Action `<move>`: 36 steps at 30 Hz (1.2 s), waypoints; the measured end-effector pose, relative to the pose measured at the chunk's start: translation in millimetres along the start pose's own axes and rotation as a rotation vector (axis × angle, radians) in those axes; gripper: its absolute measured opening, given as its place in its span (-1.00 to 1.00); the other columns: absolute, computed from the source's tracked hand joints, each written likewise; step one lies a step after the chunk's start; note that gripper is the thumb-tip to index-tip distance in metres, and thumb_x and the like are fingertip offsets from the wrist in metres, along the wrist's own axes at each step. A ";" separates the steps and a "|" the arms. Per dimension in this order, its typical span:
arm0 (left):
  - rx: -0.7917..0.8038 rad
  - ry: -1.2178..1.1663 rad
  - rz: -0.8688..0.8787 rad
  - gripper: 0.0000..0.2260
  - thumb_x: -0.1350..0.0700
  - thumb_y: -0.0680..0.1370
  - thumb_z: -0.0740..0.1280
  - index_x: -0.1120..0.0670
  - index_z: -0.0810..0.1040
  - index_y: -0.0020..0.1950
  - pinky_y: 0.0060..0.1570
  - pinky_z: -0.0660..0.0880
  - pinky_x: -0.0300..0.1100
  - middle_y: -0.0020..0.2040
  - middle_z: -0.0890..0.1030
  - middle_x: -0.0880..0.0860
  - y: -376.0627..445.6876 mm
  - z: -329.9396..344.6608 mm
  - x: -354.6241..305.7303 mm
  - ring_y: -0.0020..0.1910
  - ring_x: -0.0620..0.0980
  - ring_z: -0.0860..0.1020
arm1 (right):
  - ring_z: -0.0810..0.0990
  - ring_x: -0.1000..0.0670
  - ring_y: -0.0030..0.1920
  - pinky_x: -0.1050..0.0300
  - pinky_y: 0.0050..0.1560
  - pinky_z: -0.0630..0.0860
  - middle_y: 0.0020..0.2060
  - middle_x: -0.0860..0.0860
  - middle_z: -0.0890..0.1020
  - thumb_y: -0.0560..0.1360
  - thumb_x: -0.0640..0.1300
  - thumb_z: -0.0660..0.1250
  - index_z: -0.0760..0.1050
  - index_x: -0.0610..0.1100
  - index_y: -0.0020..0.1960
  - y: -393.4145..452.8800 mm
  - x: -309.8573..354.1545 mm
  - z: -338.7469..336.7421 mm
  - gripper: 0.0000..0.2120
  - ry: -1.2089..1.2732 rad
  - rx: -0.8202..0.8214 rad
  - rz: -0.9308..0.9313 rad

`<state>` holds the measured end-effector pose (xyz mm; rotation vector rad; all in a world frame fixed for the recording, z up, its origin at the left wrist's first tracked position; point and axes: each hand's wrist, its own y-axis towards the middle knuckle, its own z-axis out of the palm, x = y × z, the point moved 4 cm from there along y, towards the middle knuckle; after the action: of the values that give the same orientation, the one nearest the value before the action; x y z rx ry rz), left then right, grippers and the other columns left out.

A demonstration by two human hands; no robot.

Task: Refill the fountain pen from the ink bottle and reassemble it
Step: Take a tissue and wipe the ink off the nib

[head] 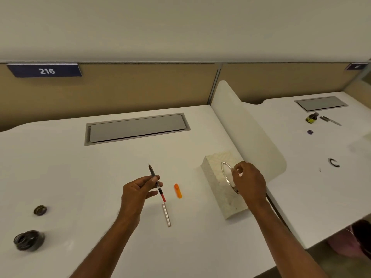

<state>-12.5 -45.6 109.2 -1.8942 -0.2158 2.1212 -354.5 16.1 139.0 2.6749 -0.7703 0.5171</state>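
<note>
White laminate covers the desk (pixel 60 167), and above it the left hand (pixel 138 194) holds the fountain pen's inner section (pixel 157 182) in a pinch between the thumb and the curled fingers. This piece is thin and tilted: the dark nib end points up and away from the person, the middle is dark, and the lower end is a red converter part that sticks out under the hand. Just below this red end a silver barrel (pixel 166 215) lies flat on the desk. Whether the two touch I cannot tell. Beside them, to the right, lies a small orange piece (pixel 178 191) (maybe a cap, it is too small to be sure).

At the near left edge stands the ink bottle (pixel 29 240), dark and round, with its mouth uncovered, and its dark lid (pixel 40 210) lies apart, a little farther from the person. The level of the ink is not visible.

The right hand (pixel 248 180) has its fingers curled and pinches at the top of a pale tissue box (pixel 221 185). A thin silver bangle (pixel 228 176) hangs near its fingers and hides part of the box top, so what exactly is pinched is hard to see.

On the neighbouring desk (pixel 301 177), behind a white divider (pixel 251 133), some small blurred objects lie. A blue sign (pixel 45 70) reads 216.
</note>
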 end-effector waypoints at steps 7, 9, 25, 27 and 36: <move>-0.008 0.046 -0.025 -0.88 0.13 0.57 0.38 0.10 0.69 0.01 0.02 0.64 0.01 -0.15 0.75 0.10 6.7 15.7 6.8 -0.05 0.10 0.72 | 0.60 -0.06 -0.09 0.07 -0.22 0.55 -0.14 -0.01 0.61 0.47 0.10 0.39 0.59 -0.07 -0.06 7.6 -9.5 24.0 -0.76 -0.222 0.044 -0.019; -0.010 0.056 -0.022 -0.88 0.13 0.57 0.38 0.11 0.69 0.02 0.03 0.64 0.02 -0.14 0.75 0.11 7.3 17.8 6.9 -0.05 0.10 0.72 | 0.58 -0.06 -0.13 0.08 -0.27 0.52 -0.18 -0.01 0.58 0.48 0.08 0.37 0.59 -0.10 -0.11 9.4 -9.5 30.2 -0.77 -0.273 0.077 -0.022; -0.008 0.084 -0.010 -0.88 0.14 0.56 0.39 0.14 0.70 0.01 0.07 0.64 0.10 -0.16 0.75 0.13 -7.7 12.7 -0.6 -0.04 0.11 0.72 | 0.53 -0.06 -0.38 0.14 -0.30 0.43 -0.38 -0.02 0.63 0.46 -0.15 0.43 0.61 -0.14 -0.27 19.0 13.6 -21.1 -0.85 0.547 0.074 0.255; -0.009 0.080 -0.004 -0.88 0.16 0.56 0.38 0.14 0.70 0.00 0.07 0.64 0.11 -0.16 0.75 0.13 -12.5 7.4 -4.3 -0.05 0.11 0.72 | 0.51 -0.04 -0.38 0.08 -0.33 0.49 -0.33 -0.09 0.63 0.47 -0.17 0.45 0.65 -0.19 -0.21 9.4 32.5 -27.9 -0.88 0.851 0.160 0.338; -0.014 0.063 0.041 -0.88 0.18 0.56 0.39 0.17 0.71 0.01 0.07 0.64 0.09 -0.16 0.75 0.15 -35.3 -43.5 -36.5 -0.05 0.10 0.72 | 0.61 0.07 -0.39 0.25 -0.47 0.55 -0.29 -0.07 0.69 0.53 -0.28 0.36 0.62 -0.26 -0.09 -54.6 139.5 -11.2 -0.93 1.484 0.436 0.561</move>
<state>38.0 -27.0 148.9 -1.9867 -0.1806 2.0878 -216.7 2.3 197.1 1.4521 -0.8457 2.5198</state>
